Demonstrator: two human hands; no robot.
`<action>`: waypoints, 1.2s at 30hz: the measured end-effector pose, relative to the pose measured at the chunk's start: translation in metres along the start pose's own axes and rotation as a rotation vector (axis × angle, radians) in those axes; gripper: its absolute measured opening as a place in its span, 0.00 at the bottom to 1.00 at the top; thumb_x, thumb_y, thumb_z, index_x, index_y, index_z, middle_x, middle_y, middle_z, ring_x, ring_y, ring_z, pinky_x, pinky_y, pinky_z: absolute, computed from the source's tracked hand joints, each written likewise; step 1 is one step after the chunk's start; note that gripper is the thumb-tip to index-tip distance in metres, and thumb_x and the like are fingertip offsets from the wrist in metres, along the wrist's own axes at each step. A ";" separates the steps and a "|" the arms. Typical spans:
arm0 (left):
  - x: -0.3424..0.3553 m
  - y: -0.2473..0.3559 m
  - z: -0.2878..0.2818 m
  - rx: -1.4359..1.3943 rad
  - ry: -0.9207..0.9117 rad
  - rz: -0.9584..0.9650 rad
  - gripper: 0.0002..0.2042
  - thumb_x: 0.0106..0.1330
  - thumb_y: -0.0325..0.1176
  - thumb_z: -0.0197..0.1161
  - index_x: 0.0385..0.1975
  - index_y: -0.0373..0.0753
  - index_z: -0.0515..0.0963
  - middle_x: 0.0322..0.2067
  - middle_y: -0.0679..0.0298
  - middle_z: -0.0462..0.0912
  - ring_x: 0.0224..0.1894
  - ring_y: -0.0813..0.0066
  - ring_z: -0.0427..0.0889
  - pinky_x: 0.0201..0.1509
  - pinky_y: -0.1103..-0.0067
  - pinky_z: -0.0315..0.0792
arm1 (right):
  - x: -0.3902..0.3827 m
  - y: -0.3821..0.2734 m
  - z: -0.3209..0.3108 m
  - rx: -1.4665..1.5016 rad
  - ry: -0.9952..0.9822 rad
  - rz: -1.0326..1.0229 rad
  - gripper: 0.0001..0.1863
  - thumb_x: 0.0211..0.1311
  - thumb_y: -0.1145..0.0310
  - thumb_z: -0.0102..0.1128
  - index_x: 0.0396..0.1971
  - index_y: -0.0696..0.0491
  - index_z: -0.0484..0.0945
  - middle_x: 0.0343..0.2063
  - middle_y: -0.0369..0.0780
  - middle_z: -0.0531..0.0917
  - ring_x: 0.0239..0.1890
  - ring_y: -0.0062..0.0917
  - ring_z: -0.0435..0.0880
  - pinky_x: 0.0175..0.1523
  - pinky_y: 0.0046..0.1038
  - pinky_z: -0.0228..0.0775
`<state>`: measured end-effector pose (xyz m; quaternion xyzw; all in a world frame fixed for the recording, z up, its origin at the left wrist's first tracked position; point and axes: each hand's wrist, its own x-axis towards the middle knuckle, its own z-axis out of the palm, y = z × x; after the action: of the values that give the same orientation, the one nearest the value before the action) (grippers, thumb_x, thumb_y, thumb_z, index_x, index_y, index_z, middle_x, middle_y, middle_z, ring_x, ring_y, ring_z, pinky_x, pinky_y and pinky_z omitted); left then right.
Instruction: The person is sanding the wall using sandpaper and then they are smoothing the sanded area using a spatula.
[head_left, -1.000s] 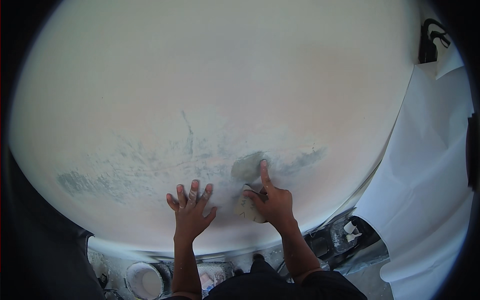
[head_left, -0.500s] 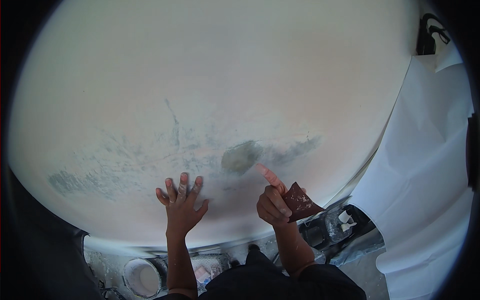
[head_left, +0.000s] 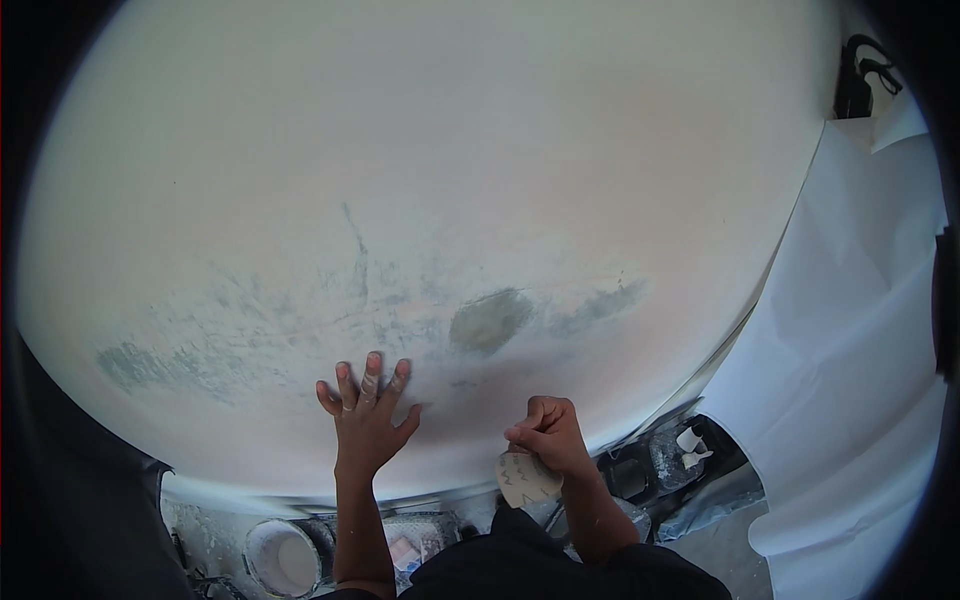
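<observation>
A large curved pale panel (head_left: pixel 450 130) fills most of the view, with mottled grey streaks across its lower half and a darker oval patch (head_left: pixel 490 320) near their middle. My left hand (head_left: pixel 370 410) rests open on the panel left of that patch, fingers spread and dusted white. Below the patch, my right hand (head_left: pixel 545 430) is closed on a piece of sandpaper (head_left: pixel 527 480), whose pale printed back faces me and hangs over the panel's lower edge.
White masking sheeting (head_left: pixel 840 330) covers the right side, below a black fitting (head_left: pixel 855 75). Beyond the lower edge are a white bucket (head_left: pixel 285 555), dusty containers and a dark tray (head_left: pixel 670 460) holding small white items. Dark material (head_left: pixel 80 470) lies at the lower left.
My right index finger has left the patch and curled in. That hand dropped toward me, turning the sandpaper from red face to pale back. My left hand stayed open on the panel.
</observation>
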<state>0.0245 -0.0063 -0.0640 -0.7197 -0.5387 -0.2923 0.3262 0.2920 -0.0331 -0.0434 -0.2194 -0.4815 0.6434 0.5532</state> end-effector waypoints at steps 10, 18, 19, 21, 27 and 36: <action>0.004 0.000 -0.001 -0.006 -0.008 -0.008 0.34 0.56 0.54 0.66 0.65 0.62 0.68 0.75 0.64 0.42 0.76 0.53 0.26 0.71 0.50 0.17 | 0.042 -0.035 0.031 -1.473 0.142 -0.468 0.43 0.59 0.58 0.67 0.70 0.55 0.56 0.10 0.35 0.78 0.12 0.26 0.80 0.22 0.23 0.71; 0.004 0.002 -0.002 -0.014 -0.003 -0.003 0.33 0.56 0.53 0.66 0.65 0.61 0.68 0.75 0.63 0.43 0.76 0.53 0.27 0.71 0.51 0.17 | 0.045 -0.024 0.026 -1.633 0.066 -0.488 0.40 0.58 0.54 0.67 0.68 0.51 0.62 0.12 0.33 0.79 0.14 0.25 0.80 0.23 0.23 0.71; 0.003 0.003 -0.002 -0.018 -0.007 -0.003 0.33 0.56 0.53 0.66 0.65 0.61 0.68 0.75 0.63 0.43 0.76 0.53 0.27 0.71 0.51 0.17 | 0.043 -0.023 0.023 -1.663 -0.029 -0.498 0.39 0.55 0.54 0.70 0.65 0.51 0.67 0.12 0.34 0.79 0.15 0.22 0.80 0.24 0.21 0.71; 0.002 0.001 -0.002 -0.014 -0.007 -0.008 0.33 0.56 0.53 0.66 0.65 0.61 0.68 0.75 0.63 0.43 0.76 0.53 0.26 0.71 0.51 0.17 | 0.038 -0.028 0.020 -1.383 -0.025 -0.439 0.37 0.49 0.57 0.74 0.61 0.52 0.72 0.13 0.34 0.79 0.17 0.19 0.80 0.26 0.20 0.71; 0.002 0.000 -0.002 -0.003 -0.006 -0.006 0.34 0.56 0.53 0.66 0.66 0.62 0.67 0.75 0.63 0.44 0.76 0.53 0.27 0.71 0.51 0.17 | 0.030 -0.064 0.015 -0.823 0.049 -0.395 0.37 0.27 0.66 0.84 0.47 0.54 0.83 0.17 0.32 0.80 0.23 0.13 0.78 0.31 0.17 0.72; 0.002 0.000 -0.002 -0.014 -0.011 -0.008 0.33 0.56 0.53 0.65 0.66 0.63 0.67 0.75 0.65 0.43 0.76 0.54 0.27 0.71 0.51 0.17 | 0.059 -0.049 0.033 -1.154 0.193 -0.747 0.11 0.41 0.75 0.79 0.25 0.56 0.84 0.16 0.36 0.79 0.20 0.19 0.80 0.26 0.21 0.73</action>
<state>0.0247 -0.0066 -0.0616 -0.7215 -0.5413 -0.2933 0.3168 0.2722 0.0048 0.0284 -0.3540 -0.7386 0.0285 0.5729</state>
